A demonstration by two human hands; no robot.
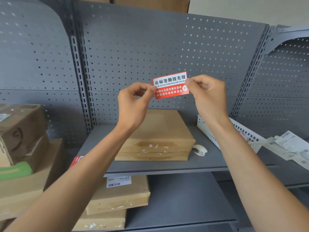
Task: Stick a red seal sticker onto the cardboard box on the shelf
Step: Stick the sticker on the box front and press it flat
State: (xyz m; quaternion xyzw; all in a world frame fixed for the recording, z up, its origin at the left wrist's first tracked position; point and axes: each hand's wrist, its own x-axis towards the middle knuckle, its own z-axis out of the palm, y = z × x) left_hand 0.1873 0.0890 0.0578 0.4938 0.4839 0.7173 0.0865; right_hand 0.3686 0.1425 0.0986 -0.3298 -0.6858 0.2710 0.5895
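A red and white seal sticker with printed characters is held up in the air in front of the grey pegboard. My left hand pinches its left edge, and my right hand pinches its right edge. Below the sticker, a flat cardboard box lies on the grey shelf, with torn label scraps and a stain on its near side. The sticker is well above the box and apart from it.
A white slotted basket stands to the right of the box, with paper labels beyond it. A crumpled white scrap lies by the box. Stacked cardboard boxes fill the left. More boxes sit on the lower shelf.
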